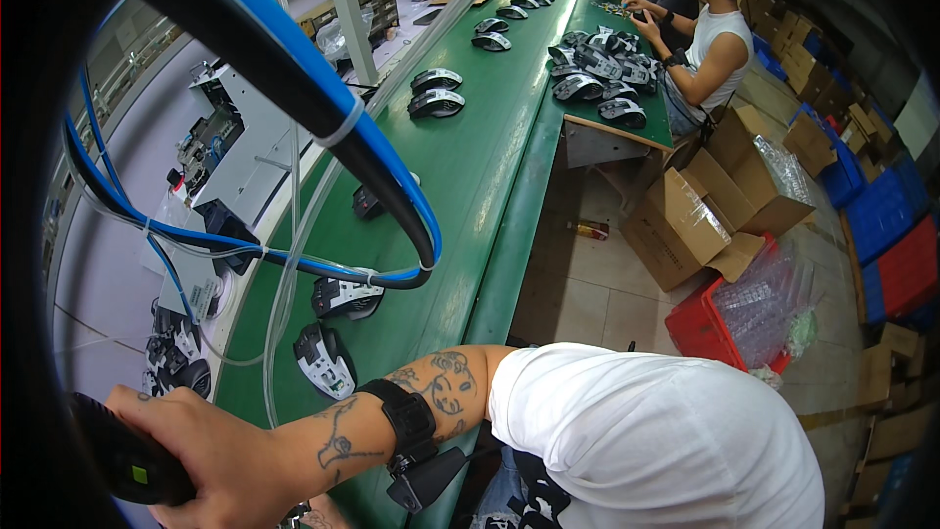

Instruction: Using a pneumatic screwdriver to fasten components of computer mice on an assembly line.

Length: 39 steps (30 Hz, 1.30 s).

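Observation:
My right hand is at the lower left, its fingers wrapped round a black rounded handheld device with a small green square on it. The device's exact kind is unclear. A black strap with a black box is on my right forearm. Only a bit of my left hand shows at the lower edge, beside a small metal part; its fingers are hidden. Beyond my right forearm, a black-and-white computer mouse lies on the green conveyor belt. Another mouse sits just behind it.
A thick blue-and-black hose loops across the near left. Several mice line the belt. More are heaped on a side table, where people work. Cartons and a red crate stand right. A machine stands left.

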Motion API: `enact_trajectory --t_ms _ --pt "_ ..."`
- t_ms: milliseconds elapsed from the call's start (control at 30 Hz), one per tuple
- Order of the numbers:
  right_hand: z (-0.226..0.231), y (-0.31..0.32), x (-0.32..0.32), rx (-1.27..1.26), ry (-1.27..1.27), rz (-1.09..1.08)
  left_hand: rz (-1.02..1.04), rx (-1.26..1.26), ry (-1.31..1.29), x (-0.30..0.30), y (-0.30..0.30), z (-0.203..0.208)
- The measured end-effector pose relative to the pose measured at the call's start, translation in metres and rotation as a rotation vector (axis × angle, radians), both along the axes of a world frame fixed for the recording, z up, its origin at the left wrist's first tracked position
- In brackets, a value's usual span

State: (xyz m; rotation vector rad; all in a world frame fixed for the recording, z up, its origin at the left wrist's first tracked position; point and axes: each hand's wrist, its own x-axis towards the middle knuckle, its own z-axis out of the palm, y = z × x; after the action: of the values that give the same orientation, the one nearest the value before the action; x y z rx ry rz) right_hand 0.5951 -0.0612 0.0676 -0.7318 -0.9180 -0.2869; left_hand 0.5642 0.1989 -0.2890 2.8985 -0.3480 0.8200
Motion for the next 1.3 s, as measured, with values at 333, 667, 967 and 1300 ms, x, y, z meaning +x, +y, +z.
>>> enact_trajectory --t_ms 333,667,967,1300 --pt "-0.004 0.008 0.005 0.006 -0.007 -0.003 -0.009 -0.030 0.003 0.002 0.000 -0.001" --pt "0.000 -0.001 -0.001 -0.019 0.017 0.007 -0.016 -0.061 0.006 0.000 -0.001 -0.004" --pt "0.001 0.000 0.002 -0.003 -0.013 -0.046 -0.019 -0.083 0.008 0.000 0.003 -0.003" --pt "-0.001 0.002 0.002 -0.029 0.008 -0.034 -0.017 -0.112 0.011 -0.005 0.007 -0.003"
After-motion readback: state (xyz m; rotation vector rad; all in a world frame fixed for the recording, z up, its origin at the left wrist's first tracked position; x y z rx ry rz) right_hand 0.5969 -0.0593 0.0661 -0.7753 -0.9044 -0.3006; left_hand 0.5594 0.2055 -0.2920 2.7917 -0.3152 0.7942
